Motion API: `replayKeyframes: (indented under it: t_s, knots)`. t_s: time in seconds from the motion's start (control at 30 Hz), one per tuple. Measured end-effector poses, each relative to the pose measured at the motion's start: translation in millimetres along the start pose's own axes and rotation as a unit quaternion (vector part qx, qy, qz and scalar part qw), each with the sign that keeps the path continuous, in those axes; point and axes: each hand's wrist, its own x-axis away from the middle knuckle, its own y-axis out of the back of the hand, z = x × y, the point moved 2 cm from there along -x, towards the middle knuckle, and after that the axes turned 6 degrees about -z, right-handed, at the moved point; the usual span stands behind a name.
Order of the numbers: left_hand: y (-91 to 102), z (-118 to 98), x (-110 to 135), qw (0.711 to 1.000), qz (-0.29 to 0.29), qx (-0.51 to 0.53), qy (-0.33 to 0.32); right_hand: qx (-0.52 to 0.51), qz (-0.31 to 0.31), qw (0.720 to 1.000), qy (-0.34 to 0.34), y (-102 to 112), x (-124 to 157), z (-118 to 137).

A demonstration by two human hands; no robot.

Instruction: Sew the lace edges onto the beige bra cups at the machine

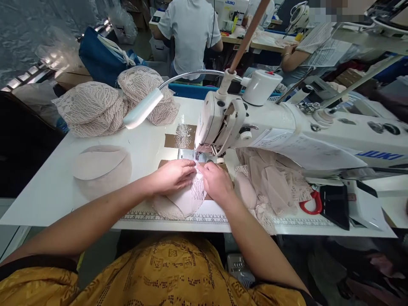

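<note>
Under the lit needle area of a white sewing machine (pixel 212 114) lies a beige bra cup with lace (pixel 180 202). From its left side, my left hand (pixel 175 175) grips the cup's upper edge, fingers pressed together close to the presser foot (pixel 196 156). My right hand (pixel 217 182) pinches the lace edge from the right, and its fingertips nearly meet those of the left. The fingers partly cover the seam. The cup's lower part rests on the table near a printed ruler strip (pixel 207 219).
Lace cup stacks (pixel 92 108) stand at the back left, behind plain cup pieces (pixel 102 168). A lamp (pixel 143 108) arches over the table. Right of the needle lie beige lace fabric (pixel 270 182), red-handled scissors (pixel 312 204) and a phone (pixel 334 206). Co-workers (pixel 193 34) sit beyond.
</note>
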Motion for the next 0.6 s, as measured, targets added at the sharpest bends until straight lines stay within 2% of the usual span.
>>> replayKeyframes:
  t_s: [0.13,0.23,0.37,0.6]
  knots:
    - [0.8,1.9,-0.5,0.997,0.003,-0.072,0.027,0.017,0.003,1.0,-0.002,-1.4,-0.4,1.5]
    - [0.6,5.7,-2.5,0.996,0.011,-0.084,0.024,0.016,0.003,1.0,-0.013,-2.4,-1.8,2.2]
    - [3.5,17.0,-8.1,0.995,0.051,-0.082,0.014,0.015,0.002,1.0,-0.025,-2.9,-5.2,3.1]
    - [8.2,42.5,-17.3,0.993,0.095,-0.052,-0.054,0.007,0.001,1.0,-0.03,0.5,-7.4,5.5]
